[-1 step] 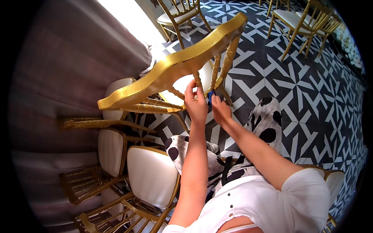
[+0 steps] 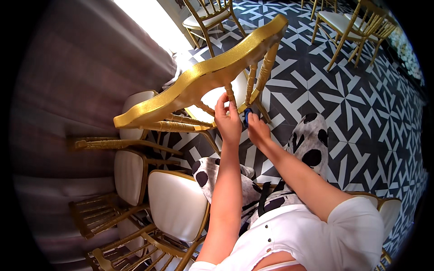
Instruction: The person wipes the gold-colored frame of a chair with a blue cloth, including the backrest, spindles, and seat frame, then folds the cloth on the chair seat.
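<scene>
Fingers (image 2: 220,106) of the left hand (image 2: 228,123) are pinching a spindle (image 2: 229,91) of the gold chair (image 2: 199,74) standing on the patterned floor (image 2: 357,108), the right hand (image 2: 259,130) is clamping a small blue item (image 2: 247,115), the chair looking stiff, probably slick (its outer post (image 2: 266,67) offering surer hold).

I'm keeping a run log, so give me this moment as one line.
left hand: touching spindle of gold chair | right hand: holding small blue item | nearby: white-seated chairs, patterned floor, curtain
</scene>
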Tool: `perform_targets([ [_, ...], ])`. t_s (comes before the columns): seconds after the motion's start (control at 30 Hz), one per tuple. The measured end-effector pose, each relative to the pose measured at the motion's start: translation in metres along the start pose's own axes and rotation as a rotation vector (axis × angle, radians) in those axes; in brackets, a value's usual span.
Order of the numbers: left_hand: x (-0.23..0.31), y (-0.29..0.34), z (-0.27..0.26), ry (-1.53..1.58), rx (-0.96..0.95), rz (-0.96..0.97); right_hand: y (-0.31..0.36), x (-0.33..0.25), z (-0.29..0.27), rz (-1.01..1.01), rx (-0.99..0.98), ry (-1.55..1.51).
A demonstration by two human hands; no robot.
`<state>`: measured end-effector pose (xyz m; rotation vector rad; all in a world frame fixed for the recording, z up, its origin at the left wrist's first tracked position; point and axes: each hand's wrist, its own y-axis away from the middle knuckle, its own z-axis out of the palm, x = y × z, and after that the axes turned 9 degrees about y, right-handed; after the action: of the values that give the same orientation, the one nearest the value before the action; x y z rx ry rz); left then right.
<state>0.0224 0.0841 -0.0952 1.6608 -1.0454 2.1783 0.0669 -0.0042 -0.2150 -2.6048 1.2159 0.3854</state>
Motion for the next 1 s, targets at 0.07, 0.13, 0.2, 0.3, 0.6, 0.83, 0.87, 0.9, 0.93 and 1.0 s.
perform_targets([
  [0.07,0.002,0.001,0.002,-0.012,-0.002,0.006,0.011,0.008,0.007,-0.016,0.041,-0.013],
  [0.13,0.005,0.001,0.003,-0.051,0.002,0.019,0.013,0.011,0.009,-0.06,0.106,-0.038],
  [0.2,0.004,0.003,-0.001,-0.046,0.01,-0.001,0.012,0.0,-0.006,-0.138,0.182,-0.078],
  [0.3,0.002,0.003,0.001,-0.014,0.0,-0.019,-0.008,-0.003,-0.017,-0.099,0.111,0.029],
  [0.6,-0.004,0.003,0.001,0.016,0.019,0.015,-0.009,0.001,-0.011,-0.165,0.099,0.118],
  [0.83,-0.007,0.003,0.002,-0.014,0.018,-0.011,-0.025,-0.002,-0.017,-0.181,0.1,0.059],
  [0.87,-0.005,0.002,0.003,-0.004,0.025,-0.018,-0.024,-0.001,-0.017,-0.165,0.078,0.051],
  [0.9,-0.003,0.004,0.004,-0.004,0.022,-0.03,-0.022,0.0,-0.017,-0.149,0.057,0.043],
  [0.93,-0.003,0.003,0.002,-0.009,0.017,-0.032,-0.021,-0.003,-0.018,-0.142,0.037,0.032],
  [1.0,-0.005,0.003,-0.002,-0.017,0.009,-0.037,-0.016,0.001,-0.025,-0.149,0.009,0.015],
])
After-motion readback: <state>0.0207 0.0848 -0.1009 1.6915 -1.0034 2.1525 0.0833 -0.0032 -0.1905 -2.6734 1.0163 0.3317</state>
